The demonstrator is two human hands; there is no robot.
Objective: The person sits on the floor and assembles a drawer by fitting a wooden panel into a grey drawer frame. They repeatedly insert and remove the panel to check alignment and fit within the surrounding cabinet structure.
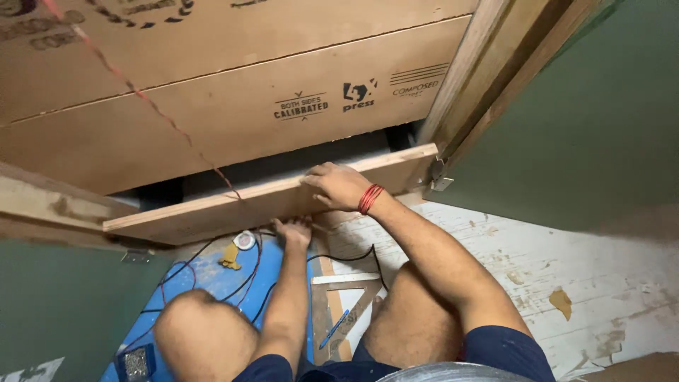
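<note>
The person is squatting with both bare knees in view and is working at a long, narrow, pale plywood strip (233, 205) that is lying on a slant across the low opening between a large brown printed plywood panel (233, 106) above and the floor below. The right hand (338, 185), wearing a red thread band (370, 199) at the wrist, is resting on the upper edge of the strip near its right end, fingers curled over the top and gripping it. The left hand (293, 231) is reaching under the strip's lower edge, touching it from below; whether those fingers are clenched or loose cannot be told, since the strip is hiding them. The strip's right end is sitting close to a wooden door frame post (488, 78) beside a dark green wall (608, 120). On the floor, a blue plastic sheet (212, 279) is lying under black and red wires (240, 283), near a small round roll of tape (244, 240). A wooden set square (350, 301) with a blue pen (334, 329) on it is lying between the knees on white, paint-flecked floorboards (537, 269).
</note>
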